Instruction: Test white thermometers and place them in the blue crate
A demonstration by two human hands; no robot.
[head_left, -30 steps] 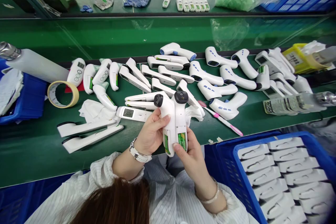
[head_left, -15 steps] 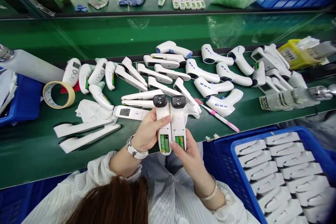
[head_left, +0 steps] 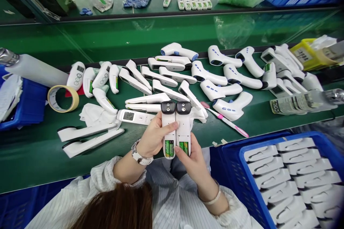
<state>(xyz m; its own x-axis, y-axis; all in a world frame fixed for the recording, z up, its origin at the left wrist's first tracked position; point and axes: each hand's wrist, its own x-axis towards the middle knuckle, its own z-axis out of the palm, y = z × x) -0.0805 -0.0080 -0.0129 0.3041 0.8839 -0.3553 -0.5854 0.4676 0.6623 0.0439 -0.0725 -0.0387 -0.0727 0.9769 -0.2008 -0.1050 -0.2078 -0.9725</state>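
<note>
Two white infrared thermometers with black sensor heads are held upright side by side in front of me, green batteries showing in their bays. My left hand [head_left: 153, 137] is closed around the left thermometer [head_left: 168, 125], its thumb lying across the front. Around the lower part of the right thermometer [head_left: 183, 125] my right hand [head_left: 192, 154] is closed, with the thumb tip by the battery bays. Just beyond lie a white thermometer with a grey display [head_left: 134, 116] and a white cloth [head_left: 98, 113]. My palms are hidden.
Several blue-buttoned thermometers [head_left: 209, 73] lie across the green bench [head_left: 34, 154]. A tape roll [head_left: 63, 98] and a spray bottle [head_left: 37, 69] are left; a pink toothbrush [head_left: 228, 121], another bottle [head_left: 303, 102] and a yellow bin [head_left: 303, 55] are right. A blue crate [head_left: 243, 150] holds white thermometers.
The view has shifted slightly. Both hands keep the two thermometers side by side, and the sensor heads sit a little lower in the picture.
</note>
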